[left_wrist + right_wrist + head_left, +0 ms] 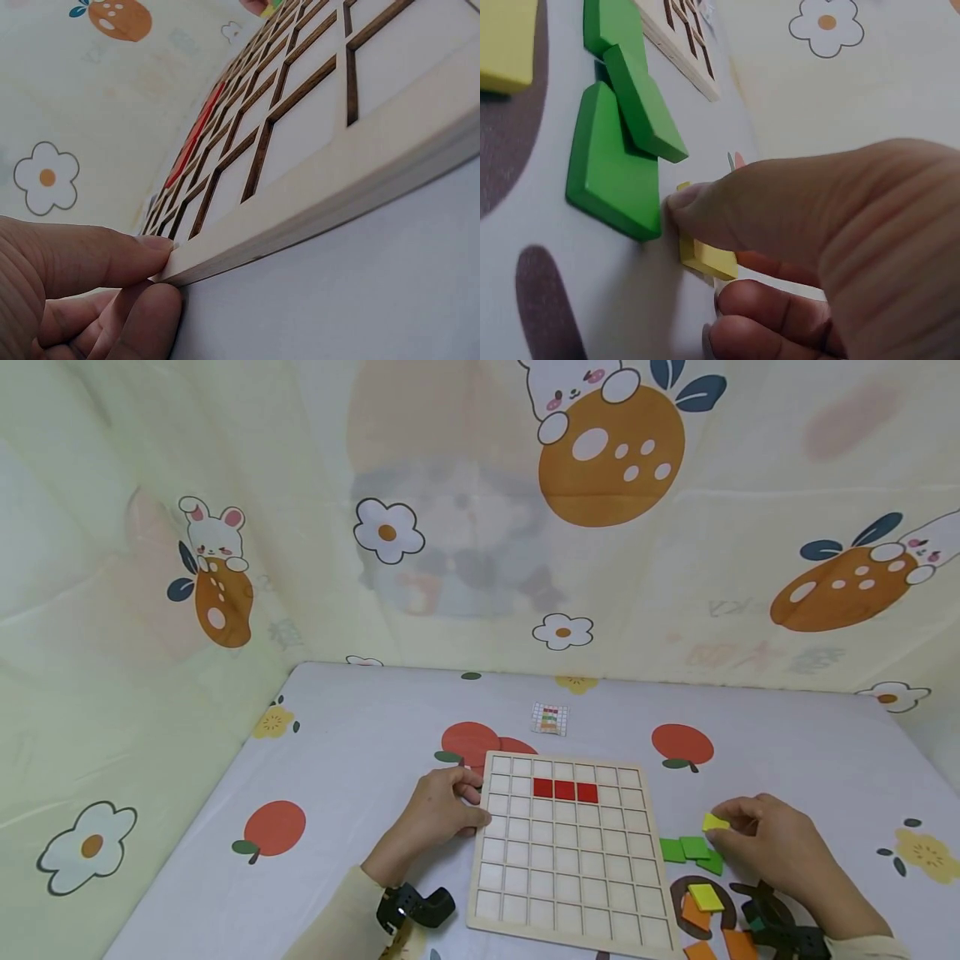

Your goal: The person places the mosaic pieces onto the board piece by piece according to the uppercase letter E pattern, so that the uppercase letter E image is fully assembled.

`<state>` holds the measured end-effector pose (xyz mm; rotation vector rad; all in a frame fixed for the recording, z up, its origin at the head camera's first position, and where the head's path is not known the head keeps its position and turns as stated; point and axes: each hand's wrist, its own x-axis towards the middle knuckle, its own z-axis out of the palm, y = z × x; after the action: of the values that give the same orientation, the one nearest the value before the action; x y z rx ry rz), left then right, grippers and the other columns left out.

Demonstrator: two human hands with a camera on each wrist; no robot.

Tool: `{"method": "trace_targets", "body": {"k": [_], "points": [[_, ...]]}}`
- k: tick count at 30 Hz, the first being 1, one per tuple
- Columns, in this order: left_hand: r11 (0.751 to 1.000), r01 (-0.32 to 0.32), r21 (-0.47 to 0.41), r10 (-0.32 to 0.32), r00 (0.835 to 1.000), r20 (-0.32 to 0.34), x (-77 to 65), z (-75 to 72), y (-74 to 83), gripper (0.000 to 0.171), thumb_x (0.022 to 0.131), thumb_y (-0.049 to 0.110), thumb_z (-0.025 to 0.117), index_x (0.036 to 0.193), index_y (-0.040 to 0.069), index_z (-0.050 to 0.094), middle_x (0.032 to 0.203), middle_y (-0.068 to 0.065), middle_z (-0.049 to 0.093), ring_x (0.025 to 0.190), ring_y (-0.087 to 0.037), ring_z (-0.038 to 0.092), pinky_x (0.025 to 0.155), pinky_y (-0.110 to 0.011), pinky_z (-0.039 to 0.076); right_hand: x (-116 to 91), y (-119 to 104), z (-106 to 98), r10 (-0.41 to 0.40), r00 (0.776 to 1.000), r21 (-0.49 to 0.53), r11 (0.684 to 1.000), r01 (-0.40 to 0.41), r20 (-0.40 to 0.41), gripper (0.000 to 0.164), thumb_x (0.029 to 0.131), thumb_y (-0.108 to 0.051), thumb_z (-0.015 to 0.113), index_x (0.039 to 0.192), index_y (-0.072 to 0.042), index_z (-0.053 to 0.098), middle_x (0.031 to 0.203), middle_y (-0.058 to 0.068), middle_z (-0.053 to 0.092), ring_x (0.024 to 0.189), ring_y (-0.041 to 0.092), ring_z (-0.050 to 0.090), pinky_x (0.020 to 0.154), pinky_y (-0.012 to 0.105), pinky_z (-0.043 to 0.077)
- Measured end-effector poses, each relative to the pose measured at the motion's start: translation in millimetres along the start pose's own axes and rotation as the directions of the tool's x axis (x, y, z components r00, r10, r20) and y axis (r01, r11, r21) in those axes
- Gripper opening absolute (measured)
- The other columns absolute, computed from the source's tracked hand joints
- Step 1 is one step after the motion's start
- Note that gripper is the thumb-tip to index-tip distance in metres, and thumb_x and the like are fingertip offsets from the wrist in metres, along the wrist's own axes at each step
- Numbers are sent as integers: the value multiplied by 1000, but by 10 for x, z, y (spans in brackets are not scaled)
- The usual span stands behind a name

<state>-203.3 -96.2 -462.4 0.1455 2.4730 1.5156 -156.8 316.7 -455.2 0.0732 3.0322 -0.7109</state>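
A pale wooden grid board (pixel 566 862) lies on the table, with three red square tiles (pixel 565 790) side by side in its second row from the far edge. My left hand (pixel 441 806) grips the board's left edge; in the left wrist view the thumb (pixel 112 259) lies on the rim and curled fingers are against its side. To the right of the board, my right hand (pixel 780 842) pinches a yellow tile (pixel 711 259) between thumb and fingers. Several green tiles (pixel 693 847) overlap just left of that hand, and another yellow tile (pixel 706 897) rests partly over an orange tile (pixel 696 914).
More orange tiles (pixel 739 945) lie near the table's front edge, right of the board. Beyond the board is a small card (pixel 550 719) with a coloured grid pattern. A printed cloth (pixel 465 647) hangs behind and around the table.
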Motion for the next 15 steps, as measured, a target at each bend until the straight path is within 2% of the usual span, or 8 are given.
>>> {"method": "trace_targets", "body": {"k": [6,15], "points": [[1000,-10,7,10,1000,-1,1,0,-7,40,80,-3,84,116,-2,68,86,-5,64,63,-14,62,57,-28,60,18,-25,-2,29,1000,47,998,-29,1,29,86,-20,83,105,1,74,83,4,63,79,24,56,63,32,46],[1000,-10,1,10,1000,-1,5,3,-12,40,80,-3,85,115,-2,68,86,-6,63,63,-14,62,57,-28,60,47,-105,19,4,1000,126,992,-5,11,20,92,-17,78,105,-3,75,86,1,70,78,21,57,63,29,48]]}}
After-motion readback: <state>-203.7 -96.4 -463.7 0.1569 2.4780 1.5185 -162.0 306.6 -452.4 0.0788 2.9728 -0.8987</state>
